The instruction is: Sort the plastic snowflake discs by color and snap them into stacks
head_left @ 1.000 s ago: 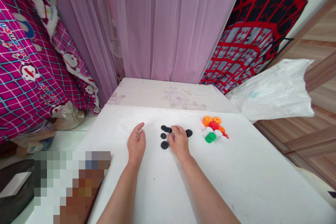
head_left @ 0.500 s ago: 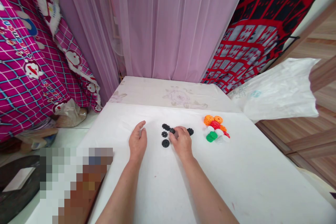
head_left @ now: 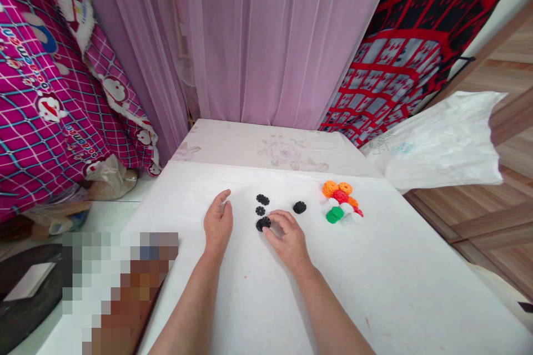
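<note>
My right hand (head_left: 288,238) pinches a black notched interlocking disc (head_left: 266,222) between thumb and fingers. It overlaps another black disc (head_left: 259,226) on the white cloth; whether the two touch, I cannot tell. Just beyond lie a single black disc (head_left: 260,211) and an overlapping black pair (head_left: 262,199). To the right of my fingers sits a small black pile (head_left: 300,207). My left hand (head_left: 219,221) rests on its side at the left, fingers stretched out and thumb apart, holding nothing.
Farther right lie heaped discs: orange (head_left: 330,188), red (head_left: 340,196), white (head_left: 345,208) and green (head_left: 335,214). A white plastic bag (head_left: 449,144) hangs over the table's right edge. A purple curtain (head_left: 266,39) closes off the far side behind the white-covered table (head_left: 408,266).
My right hand has carried the black disc toward me, from beside the far pair to the nearest disc. The black pile is now fully uncovered. My left hand has stayed in place.
</note>
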`<action>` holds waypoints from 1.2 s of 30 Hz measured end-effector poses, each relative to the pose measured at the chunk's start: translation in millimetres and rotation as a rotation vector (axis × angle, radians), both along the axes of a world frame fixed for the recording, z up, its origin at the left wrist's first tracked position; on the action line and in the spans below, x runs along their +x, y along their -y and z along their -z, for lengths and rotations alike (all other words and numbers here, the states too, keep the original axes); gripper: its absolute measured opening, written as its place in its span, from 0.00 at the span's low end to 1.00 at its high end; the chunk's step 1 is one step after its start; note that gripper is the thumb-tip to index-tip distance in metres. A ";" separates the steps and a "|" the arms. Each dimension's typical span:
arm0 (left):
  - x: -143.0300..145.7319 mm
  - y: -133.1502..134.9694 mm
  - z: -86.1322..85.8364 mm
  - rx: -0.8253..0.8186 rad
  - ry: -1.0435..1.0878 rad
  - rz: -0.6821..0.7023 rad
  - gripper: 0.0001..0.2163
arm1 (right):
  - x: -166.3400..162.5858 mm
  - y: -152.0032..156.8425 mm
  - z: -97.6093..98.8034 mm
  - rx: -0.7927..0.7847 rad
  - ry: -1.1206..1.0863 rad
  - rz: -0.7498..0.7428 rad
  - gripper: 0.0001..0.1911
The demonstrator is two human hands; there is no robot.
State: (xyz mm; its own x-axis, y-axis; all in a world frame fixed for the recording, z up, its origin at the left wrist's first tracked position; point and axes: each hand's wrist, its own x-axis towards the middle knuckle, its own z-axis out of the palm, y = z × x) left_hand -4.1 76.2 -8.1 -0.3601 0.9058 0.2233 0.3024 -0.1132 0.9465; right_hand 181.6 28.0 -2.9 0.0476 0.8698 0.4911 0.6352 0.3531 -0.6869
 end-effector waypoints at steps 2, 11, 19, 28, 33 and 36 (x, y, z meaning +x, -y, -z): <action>0.1 0.1 0.2 0.001 -0.001 0.000 0.14 | -1.1 0.2 -1.2 -0.013 0.033 -0.004 0.09; 0.1 0.4 -2.0 -0.009 -0.008 0.004 0.14 | -3.7 0.5 -4.2 -0.056 0.092 0.001 0.09; 0.2 1.2 -2.0 -0.021 -0.008 0.010 0.14 | 1.0 -0.2 -2.6 -0.031 0.031 -0.013 0.08; 1.9 1.1 -4.0 -0.031 0.011 0.002 0.14 | 2.1 -36.7 -2.6 -0.323 0.049 0.238 0.15; 1.3 0.9 -3.1 -0.035 0.005 0.003 0.14 | -0.1 -55.1 -19.3 -0.458 0.244 0.159 0.20; 0.7 0.8 -2.9 -0.030 -0.005 0.003 0.14 | -0.8 -59.6 -26.7 -0.512 0.331 0.108 0.16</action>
State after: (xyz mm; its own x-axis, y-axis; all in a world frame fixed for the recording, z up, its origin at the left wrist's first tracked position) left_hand -3.4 75.4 -5.3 -0.3558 0.9134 0.1977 0.3070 -0.0856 0.9479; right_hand 180.8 87.6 23.7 0.0647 0.9978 0.0165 0.8576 -0.0471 -0.5121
